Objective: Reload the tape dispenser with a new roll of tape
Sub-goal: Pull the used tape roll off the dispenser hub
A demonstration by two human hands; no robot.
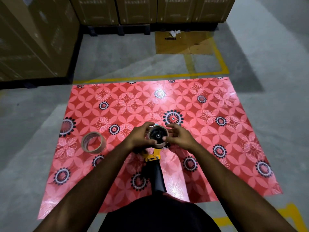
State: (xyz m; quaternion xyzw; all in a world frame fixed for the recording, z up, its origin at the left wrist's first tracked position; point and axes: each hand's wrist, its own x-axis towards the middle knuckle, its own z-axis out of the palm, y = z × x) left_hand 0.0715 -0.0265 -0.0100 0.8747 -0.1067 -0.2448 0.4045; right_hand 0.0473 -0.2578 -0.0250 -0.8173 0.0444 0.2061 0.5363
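A yellow and black tape dispenser (pixel 154 158) lies on the red flowered mat (pixel 217 156), its black handle pointing toward me. A brown cardboard tape core (pixel 157 145) sits around the dispenser's black hub (pixel 158 135). My left hand (pixel 140 137) grips the core from the left side. My right hand (pixel 179 137) holds it from the right, thumb on its front rim. A full roll of clear tape (pixel 93 142) lies flat on the mat to the left of my left hand, apart from it.
The mat lies on a grey concrete floor (pixel 33 139) with yellow painted lines. Stacked cardboard boxes (pixel 33 39) on dark pallets stand at the left and back. A flattened cardboard sheet (pixel 184 43) lies on the floor behind the mat.
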